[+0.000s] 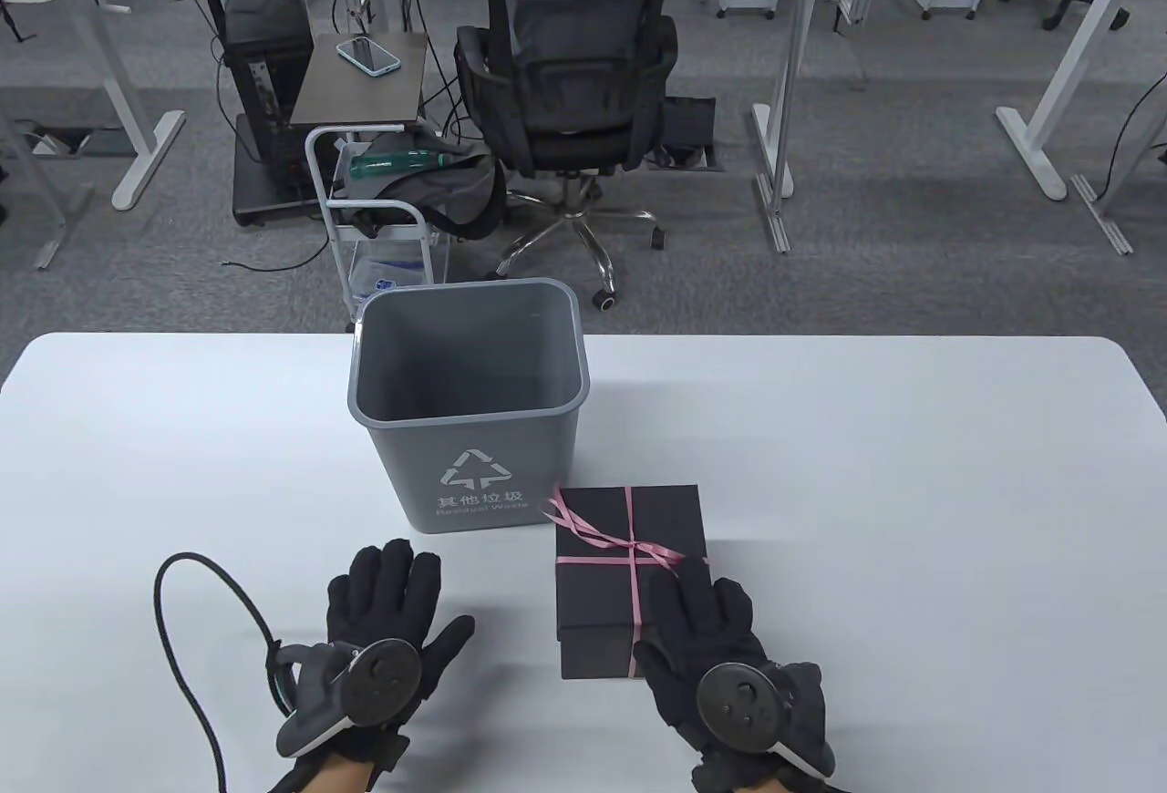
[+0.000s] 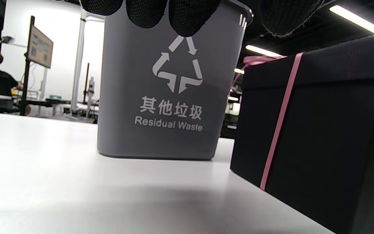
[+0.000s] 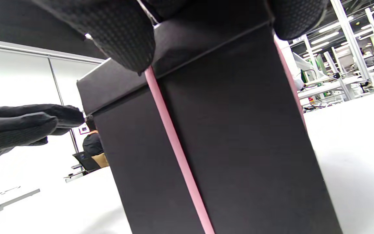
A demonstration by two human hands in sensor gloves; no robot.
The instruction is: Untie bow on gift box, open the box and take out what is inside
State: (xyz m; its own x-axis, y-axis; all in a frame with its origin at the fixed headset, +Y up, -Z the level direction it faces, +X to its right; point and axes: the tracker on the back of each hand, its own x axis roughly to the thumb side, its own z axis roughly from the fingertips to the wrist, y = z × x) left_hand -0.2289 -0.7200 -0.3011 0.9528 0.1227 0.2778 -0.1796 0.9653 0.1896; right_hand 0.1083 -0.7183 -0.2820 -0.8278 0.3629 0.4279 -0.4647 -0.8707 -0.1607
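A black gift box [image 1: 602,588] stands on the white table [image 1: 912,465], tied with a thin pink ribbon [image 1: 632,592] whose bow [image 1: 583,524] lies on the closed lid. My right hand [image 1: 697,615] lies with straight fingers on the lid's near right corner, over the ribbon. In the right wrist view the fingertips [image 3: 122,39] touch the lid edge above the ribbon [image 3: 177,152]. My left hand [image 1: 387,588] hovers flat and open left of the box, holding nothing. The left wrist view shows the box [image 2: 320,136] to the right with its ribbon [image 2: 279,120].
A grey waste bin [image 1: 469,401] marked "Residual Waste" stands just behind and left of the box, also filling the left wrist view [image 2: 167,97]. A black cable [image 1: 191,647] loops at the left hand. Beyond the table sits a person in an office chair [image 1: 570,91].
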